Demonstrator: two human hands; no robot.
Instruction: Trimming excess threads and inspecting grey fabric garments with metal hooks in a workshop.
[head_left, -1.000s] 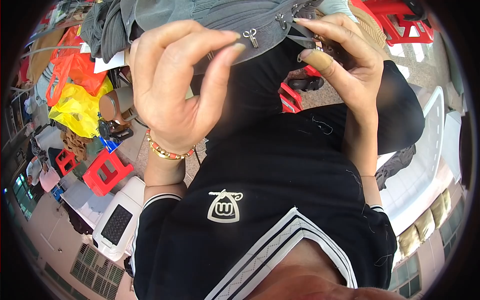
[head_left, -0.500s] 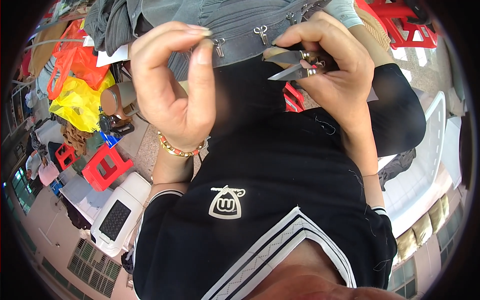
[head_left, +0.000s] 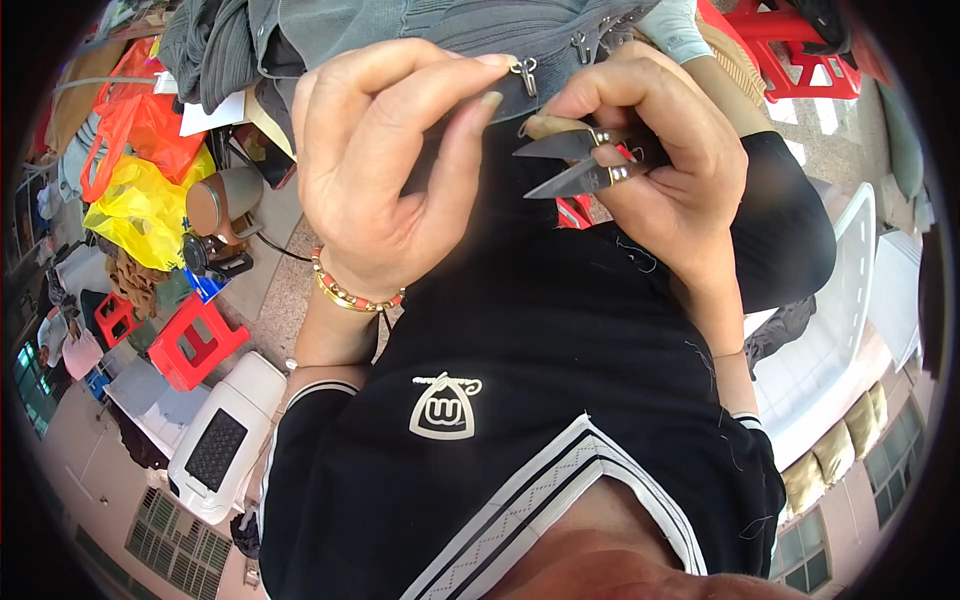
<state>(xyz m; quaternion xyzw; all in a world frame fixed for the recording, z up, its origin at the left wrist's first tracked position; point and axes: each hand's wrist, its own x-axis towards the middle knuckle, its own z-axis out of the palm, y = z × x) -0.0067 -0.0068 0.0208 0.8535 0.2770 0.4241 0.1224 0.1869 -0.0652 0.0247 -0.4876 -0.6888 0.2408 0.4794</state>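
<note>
A grey ribbed garment (head_left: pixel 450 25) lies across my lap at the top of the view, with metal hooks along its band. My left hand (head_left: pixel 390 150) is at one metal hook (head_left: pixel 525 76); its index fingertip touches or nearly touches the hook. Thumb and index are apart, with nothing visible between them. Thread snips (head_left: pixel 575 180) sit in my right hand (head_left: pixel 675 140), blades spread and pointing left. A thin curved sliver shows at the right fingertips, too small to name. Another hook (head_left: pixel 580 45) is partly beside my right knuckles.
To the left are an orange plastic bag (head_left: pixel 165 135), a yellow plastic bag (head_left: pixel 140 215), a red stool (head_left: pixel 195 342) and a white bin-like container (head_left: pixel 228 435). A white plastic basket (head_left: pixel 835 330) stands at the right. Another red stool (head_left: pixel 800 45) is at the upper right.
My left hand has moved right along the band, from one hook to another, and its thumb and index have spread. The snips have shifted slightly left and down, still in my right hand.
</note>
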